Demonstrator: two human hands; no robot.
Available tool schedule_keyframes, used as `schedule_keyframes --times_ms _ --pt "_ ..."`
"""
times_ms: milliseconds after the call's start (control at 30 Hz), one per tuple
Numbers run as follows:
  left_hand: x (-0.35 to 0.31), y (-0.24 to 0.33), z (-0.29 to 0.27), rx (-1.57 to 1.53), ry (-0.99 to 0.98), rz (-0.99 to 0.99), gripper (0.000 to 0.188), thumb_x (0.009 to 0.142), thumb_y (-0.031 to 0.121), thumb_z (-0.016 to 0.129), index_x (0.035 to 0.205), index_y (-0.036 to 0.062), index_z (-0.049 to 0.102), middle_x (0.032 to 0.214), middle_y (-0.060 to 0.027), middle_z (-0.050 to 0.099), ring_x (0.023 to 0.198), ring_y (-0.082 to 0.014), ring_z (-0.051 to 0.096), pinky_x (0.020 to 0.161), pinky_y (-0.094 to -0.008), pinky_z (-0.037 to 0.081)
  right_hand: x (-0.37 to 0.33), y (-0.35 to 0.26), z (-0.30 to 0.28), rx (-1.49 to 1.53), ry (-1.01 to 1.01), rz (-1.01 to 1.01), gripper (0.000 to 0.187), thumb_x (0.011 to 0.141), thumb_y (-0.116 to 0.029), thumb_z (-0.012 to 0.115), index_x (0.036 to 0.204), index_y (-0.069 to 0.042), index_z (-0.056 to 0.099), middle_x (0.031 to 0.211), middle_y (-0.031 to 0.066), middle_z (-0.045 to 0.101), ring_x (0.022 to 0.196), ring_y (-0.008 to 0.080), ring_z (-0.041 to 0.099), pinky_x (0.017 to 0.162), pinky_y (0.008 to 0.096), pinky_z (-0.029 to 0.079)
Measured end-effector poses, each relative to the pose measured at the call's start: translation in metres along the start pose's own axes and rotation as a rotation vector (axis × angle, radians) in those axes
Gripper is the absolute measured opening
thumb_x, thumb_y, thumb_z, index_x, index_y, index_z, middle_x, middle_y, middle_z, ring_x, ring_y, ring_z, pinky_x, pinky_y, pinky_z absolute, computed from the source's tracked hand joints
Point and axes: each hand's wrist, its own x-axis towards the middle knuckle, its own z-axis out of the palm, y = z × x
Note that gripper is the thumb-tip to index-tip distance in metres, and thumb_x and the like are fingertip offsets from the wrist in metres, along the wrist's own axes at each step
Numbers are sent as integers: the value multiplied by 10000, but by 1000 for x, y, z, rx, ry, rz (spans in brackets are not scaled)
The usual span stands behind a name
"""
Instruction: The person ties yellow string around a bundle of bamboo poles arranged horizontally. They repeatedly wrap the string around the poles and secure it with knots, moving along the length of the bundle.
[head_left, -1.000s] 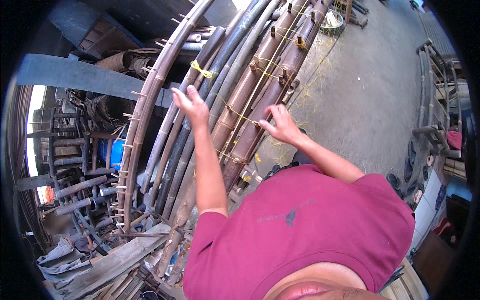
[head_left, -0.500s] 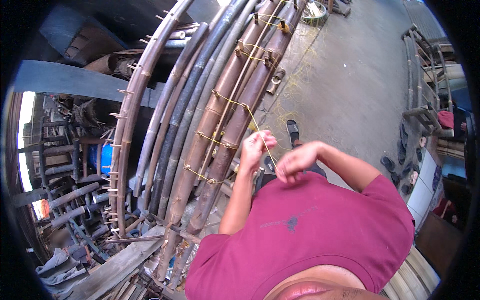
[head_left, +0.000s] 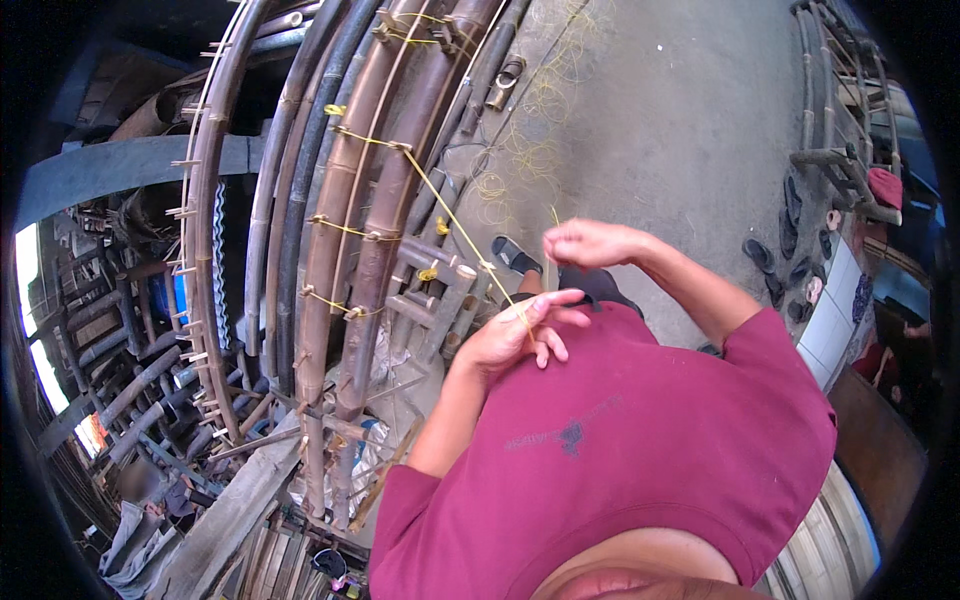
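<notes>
A yellow cord (head_left: 450, 215) runs taut from a peg on a thick brown bamboo pole (head_left: 385, 215) down to my left hand (head_left: 510, 335). The cord crosses that hand's fingers, which are bent around it while some stand apart. Farther right and higher, my right hand (head_left: 590, 243) is closed in a pinch. A short piece of cord shows above and below its fingertips. A second bamboo pole (head_left: 335, 210) lies alongside the first, and yellow lashings (head_left: 345, 228) cross between the two at several pegs.
Left of the lashed poles are several dark poles (head_left: 300, 150) and a curved pole with small pegs (head_left: 205, 200). Loose yellow cord (head_left: 530, 160) lies tangled on the concrete floor (head_left: 690, 120). Sandals (head_left: 760, 257) and a bamboo frame (head_left: 835, 165) are at the right.
My hands have drawn apart: the left is lower, the right higher. A longer stretch of cord shows between pole and left hand. The poles have shifted left in view.
</notes>
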Motion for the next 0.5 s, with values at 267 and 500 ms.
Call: schedule_keyframes --times_ms 267,500 --pt "3 10 14 -55 77 80 675 1001 451 428 1501 77 172 1462 -167 299 1101 -274 573 840 -378 543 -26 -3 16 110 108 -76 248 973 -216 434 840 -53 566 743 11 526 687 110 522 648 287 466" --pt "16 38 62 -6 204 365 640 1008 450 404 1483 53 240 1384 -193 445 1054 -260 618 754 -364 579 -42 15 23 -275 -317 -315 249 952 -201 447 816 -16 545 765 35 568 709 115 529 647 317 442"
